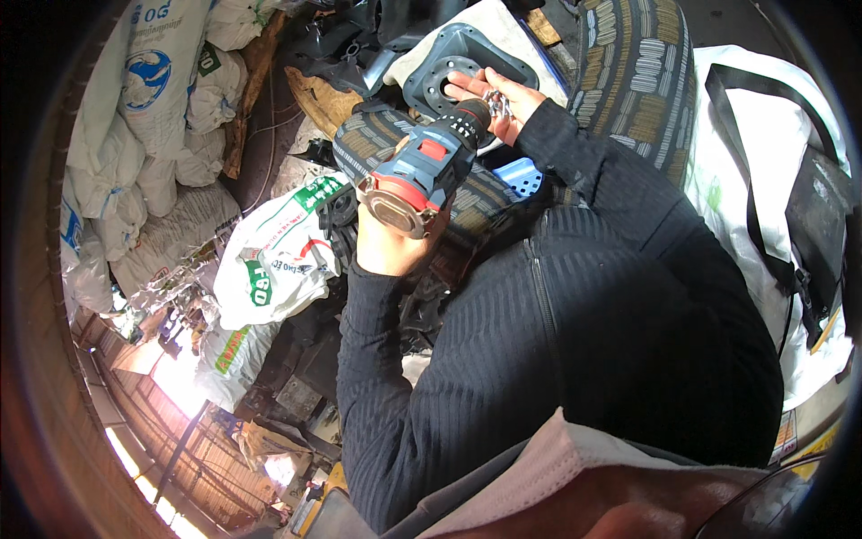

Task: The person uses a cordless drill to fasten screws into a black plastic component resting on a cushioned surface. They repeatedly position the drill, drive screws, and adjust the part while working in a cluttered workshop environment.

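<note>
The biggest thing in view is the person's black ribbed jacket [620, 296], zipped at the front, below and to the right of the drill [422, 171]. White sacks [153, 108] are heaped well to the left of the drill, several with printing. A large white bag [750, 305] with dark straps stands well to its right. Dark trousers [633, 85] with a tan and grey pattern show on both sides of the drill, one leg passing beneath it. A smaller white sack [278, 256] with green and red print is just left of and below it.

Above the drill, near its front end, lies a dark, square-rimmed part [442, 67] with a round flange, over something white. The drill itself is blue and black with red patches, its chuck pointing up and to the right.

The left hand [391, 244] is under the drill's rear, gripping it; the drill hides most of the fingers. The right hand [507, 97] is open, palm up, at the chuck's tip.

A blue basket [519, 178] with holes sits right of the drill, below the right hand. Smallest are the silvery metal bits [496, 104] on the right palm, beside the chuck; whether they touch it cannot be told.
</note>
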{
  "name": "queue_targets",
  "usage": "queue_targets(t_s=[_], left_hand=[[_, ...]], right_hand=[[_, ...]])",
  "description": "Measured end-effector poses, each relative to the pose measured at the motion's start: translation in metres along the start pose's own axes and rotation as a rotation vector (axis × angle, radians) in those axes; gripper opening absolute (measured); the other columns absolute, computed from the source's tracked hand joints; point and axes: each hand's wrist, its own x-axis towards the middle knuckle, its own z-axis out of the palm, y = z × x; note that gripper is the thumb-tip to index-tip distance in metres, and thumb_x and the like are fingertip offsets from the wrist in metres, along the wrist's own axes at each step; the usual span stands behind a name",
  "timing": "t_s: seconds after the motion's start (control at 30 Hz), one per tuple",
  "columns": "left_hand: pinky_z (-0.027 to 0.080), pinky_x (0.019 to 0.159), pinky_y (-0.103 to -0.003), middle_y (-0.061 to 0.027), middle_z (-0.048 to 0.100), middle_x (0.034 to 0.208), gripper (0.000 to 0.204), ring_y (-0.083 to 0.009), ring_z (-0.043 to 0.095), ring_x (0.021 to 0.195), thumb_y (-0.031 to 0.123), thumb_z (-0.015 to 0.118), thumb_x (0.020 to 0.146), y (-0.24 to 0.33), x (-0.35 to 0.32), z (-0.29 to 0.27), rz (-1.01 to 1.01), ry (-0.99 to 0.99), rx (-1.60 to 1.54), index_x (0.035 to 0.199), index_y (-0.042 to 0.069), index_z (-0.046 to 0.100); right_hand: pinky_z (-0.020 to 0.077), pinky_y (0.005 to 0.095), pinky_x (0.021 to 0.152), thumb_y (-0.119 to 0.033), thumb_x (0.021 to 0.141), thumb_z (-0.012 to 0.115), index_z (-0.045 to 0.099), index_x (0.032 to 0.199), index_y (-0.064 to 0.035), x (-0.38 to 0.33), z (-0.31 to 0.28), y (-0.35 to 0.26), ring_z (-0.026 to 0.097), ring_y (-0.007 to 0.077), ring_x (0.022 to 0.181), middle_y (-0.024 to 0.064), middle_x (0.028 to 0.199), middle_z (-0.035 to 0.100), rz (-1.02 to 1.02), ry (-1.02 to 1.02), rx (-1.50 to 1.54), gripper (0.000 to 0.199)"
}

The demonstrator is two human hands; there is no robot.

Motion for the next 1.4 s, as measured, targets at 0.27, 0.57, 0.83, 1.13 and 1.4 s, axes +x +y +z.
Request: queue_targets(t_s=[0.27, 0.57, 0.83, 1.13, 1.4], left_hand=[[0.050, 0.085, -0.034, -0.0130, 0.064, 0.110, 0.047, -0.0247, 0.065, 0.097, 0.011, 0.075, 0.073, 0.001, 0.002, 0.001, 0.070, -0.032, 0.167, 0.115, 0.001, 0.057], [0.051, 0.083, -0.035, -0.0134, 0.063, 0.112, 0.057, -0.0290, 0.065, 0.097, 0.020, 0.081, 0.069, 0.009, -0.003, -0.008, -0.050, -0.028, 0.089, 0.118, 0.003, 0.056], [0.053, 0.073, -0.034, -0.0130, 0.069, 0.088, 0.028, -0.0249, 0.068, 0.080, 0.017, 0.077, 0.075, -0.014, -0.013, -0.033, -0.284, -0.019, 0.075, 0.093, 0.000, 0.065], [0.053, 0.064, -0.035, -0.0147, 0.068, 0.076, 0.027, -0.0285, 0.069, 0.072, 0.021, 0.077, 0.074, -0.028, 0.010, -0.032, -0.292, -0.094, 0.137, 0.085, 0.000, 0.064], [0.054, 0.067, -0.036, -0.0160, 0.067, 0.079, 0.029, -0.0321, 0.068, 0.074, 0.020, 0.076, 0.074, -0.032, 0.037, -0.042, -0.269, -0.183, 0.236, 0.091, 0.000, 0.062]], right_hand=[[0.0575, 0.0347, 0.083, -0.026, 0.104, 0.031, 0.049, 0.112, -0.0039, -0.002, 0.011, 0.004, 0.052, 0.0310, 0.123, 0.0212, 0.133, 0.051, -0.057, 0.062, -0.223, 0.030], [0.0592, 0.0266, 0.064, -0.045, 0.100, 0.037, 0.044, 0.131, -0.0096, -0.003, 0.004, -0.003, 0.067, 0.0174, 0.086, 0.0151, 0.125, 0.059, 0.084, 0.050, -0.330, 0.047], [0.0267, 0.0181, 0.038, -0.027, 0.093, 0.062, 0.066, 0.110, -0.0082, 0.011, -0.038, -0.019, 0.032, 0.0005, 0.043, -0.0085, 0.063, 0.047, -0.250, 0.449, -0.703, 0.026], [0.0452, 0.0198, 0.061, -0.027, 0.077, 0.081, 0.063, 0.091, -0.0017, 0.048, -0.065, 0.001, 0.055, 0.0060, 0.066, 0.0017, 0.078, 0.064, -0.372, 0.446, -0.849, 0.034], [0.0457, 0.0175, 0.063, -0.016, 0.082, 0.076, 0.062, 0.094, -0.0011, 0.052, -0.068, 0.005, 0.056, 0.0033, 0.067, -0.0005, 0.078, 0.063, -0.321, 0.473, -1.006, 0.024]])
